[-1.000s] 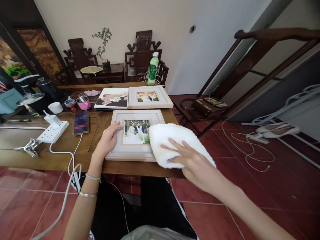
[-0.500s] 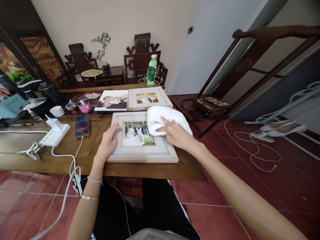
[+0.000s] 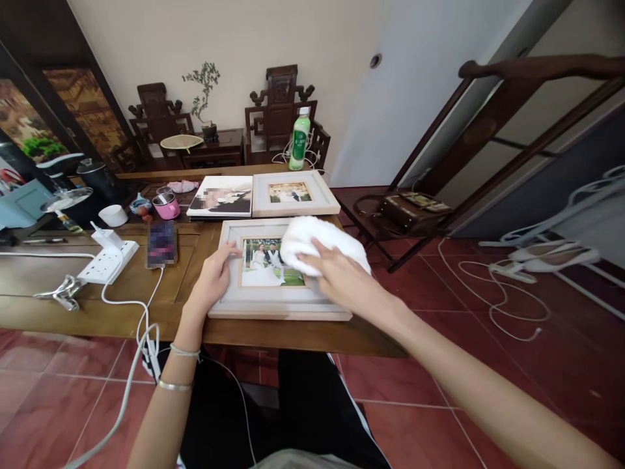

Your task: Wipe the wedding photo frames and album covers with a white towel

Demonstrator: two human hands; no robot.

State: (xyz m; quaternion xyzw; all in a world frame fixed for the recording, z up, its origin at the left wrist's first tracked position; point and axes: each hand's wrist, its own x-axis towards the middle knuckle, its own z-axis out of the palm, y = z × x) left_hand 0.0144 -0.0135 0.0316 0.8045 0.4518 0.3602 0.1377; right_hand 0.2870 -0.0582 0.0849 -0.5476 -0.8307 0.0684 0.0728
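Observation:
A pale wooden photo frame (image 3: 273, 303) with a wedding picture lies flat on the wooden table (image 3: 185, 264) in front of me. My left hand (image 3: 213, 277) rests on the frame's left border, fingers stretched toward the picture. My right hand (image 3: 336, 273) presses a white fluffy towel (image 3: 312, 236) onto the frame's upper right part, fingers closed over the cloth. The towel covers the picture's top right corner.
Behind lie a second framed photo (image 3: 293, 193) and a photo print (image 3: 222, 195). To the left are a phone (image 3: 161, 243) on a cable, a white power strip (image 3: 108, 255), a pink pot (image 3: 166, 206) and a white cup (image 3: 112, 215). A green bottle (image 3: 299, 139) stands at the back. Cables lie on the red floor at right.
My right hand carried the towel from the frame's lower right up to its top right, then slid it left over the picture. My left hand stayed on the frame.

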